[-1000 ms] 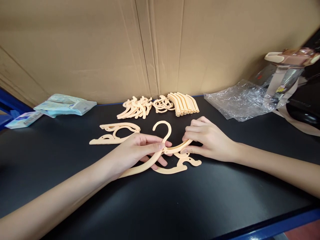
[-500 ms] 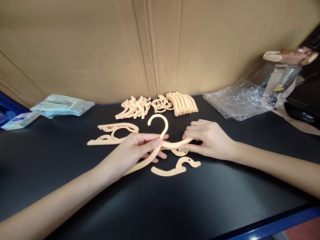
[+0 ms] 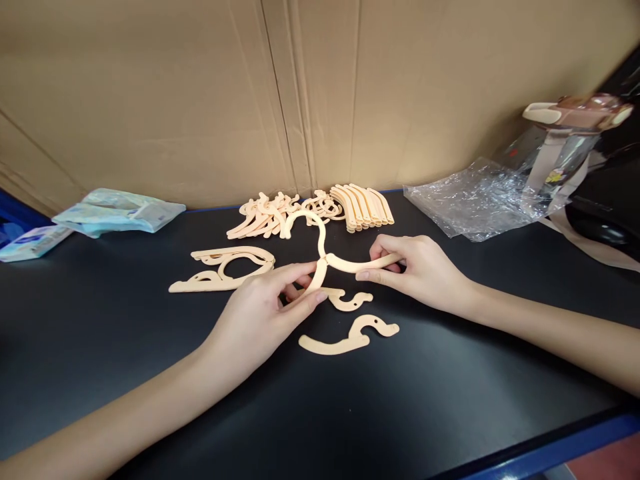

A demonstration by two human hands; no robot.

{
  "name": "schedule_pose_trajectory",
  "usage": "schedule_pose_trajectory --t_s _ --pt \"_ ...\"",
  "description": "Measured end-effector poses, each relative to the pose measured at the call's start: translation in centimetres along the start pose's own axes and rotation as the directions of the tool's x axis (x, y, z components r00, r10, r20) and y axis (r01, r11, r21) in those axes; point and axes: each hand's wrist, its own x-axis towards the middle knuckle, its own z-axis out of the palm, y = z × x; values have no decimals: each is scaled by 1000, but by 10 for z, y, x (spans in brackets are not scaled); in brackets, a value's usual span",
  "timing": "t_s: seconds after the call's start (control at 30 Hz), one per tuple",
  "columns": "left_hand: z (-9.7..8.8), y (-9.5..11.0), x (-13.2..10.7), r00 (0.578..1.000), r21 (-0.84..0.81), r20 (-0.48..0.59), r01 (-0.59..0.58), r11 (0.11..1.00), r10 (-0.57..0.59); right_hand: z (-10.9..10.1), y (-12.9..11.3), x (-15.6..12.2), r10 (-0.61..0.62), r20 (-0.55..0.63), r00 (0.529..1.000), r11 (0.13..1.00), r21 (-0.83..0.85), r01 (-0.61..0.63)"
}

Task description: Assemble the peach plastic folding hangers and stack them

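Both of my hands hold one peach plastic hanger (image 3: 320, 257) just above the black table (image 3: 350, 413). My left hand (image 3: 263, 313) pinches its left arm near the joint below the hook. My right hand (image 3: 417, 270) grips the right arm, fingers wrapped round it. The hook curves up toward the back. Two loose peach hanger pieces lie under and in front of my hands: a small one (image 3: 350, 300) and a longer curved one (image 3: 350, 337).
Flat hanger pieces (image 3: 223, 270) lie to the left. Piles of peach parts (image 3: 263, 217) and stacked arms (image 3: 363, 207) sit by the cardboard wall (image 3: 200, 100). Crumpled clear plastic (image 3: 465, 200) and a water bottle (image 3: 565, 147) are at right. Blue packets (image 3: 117, 210) lie at left.
The hanger has been lifted and turned more upright, its hook now farther back. My left hand slid along the left arm toward the joint; my right hand rose with the right arm.
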Motion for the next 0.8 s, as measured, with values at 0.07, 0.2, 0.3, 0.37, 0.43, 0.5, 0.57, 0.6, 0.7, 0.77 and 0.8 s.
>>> schedule_pose_trajectory --t_s 0.07,0.2,0.3,0.37,0.43,0.5,0.57,0.6,0.7,0.77,0.8 --pt "1 -4 -1 993 161 -56 -94 983 104 -1 3 2 73 2 997 996 53 -73" --pt "-1 -10 0 940 385 -21 -307 871 340 -3 9 5 141 24 990 976 165 -143" --pt "-2 -15 3 867 490 12 -440 752 499 -5 12 7 112 38 993 978 174 -117" --pt "-1 -19 5 829 533 21 -482 696 559 -6 13 8 85 56 995 980 176 -94" --pt "-1 -21 7 817 562 26 -488 668 576 -6 13 9 57 79 995 982 177 -70" --pt "0 -22 7 818 582 31 -482 655 575 -6 13 9 31 88 996 988 145 -44" --pt "0 -21 8 821 583 52 -488 649 569 -5 12 9 0 78 997 997 80 -6" --pt "1 -20 7 818 579 68 -499 645 571 -5 11 9 -20 73 997 999 44 17" --pt "1 -18 7 782 573 121 -558 600 611 -4 11 8 -81 78 994 996 -37 84" --pt "1 -17 7 754 572 150 -594 566 640 -4 10 8 -121 100 988 990 -56 127" --pt "1 -17 7 745 565 163 -608 558 647 -4 10 8 -140 114 984 988 -55 147"
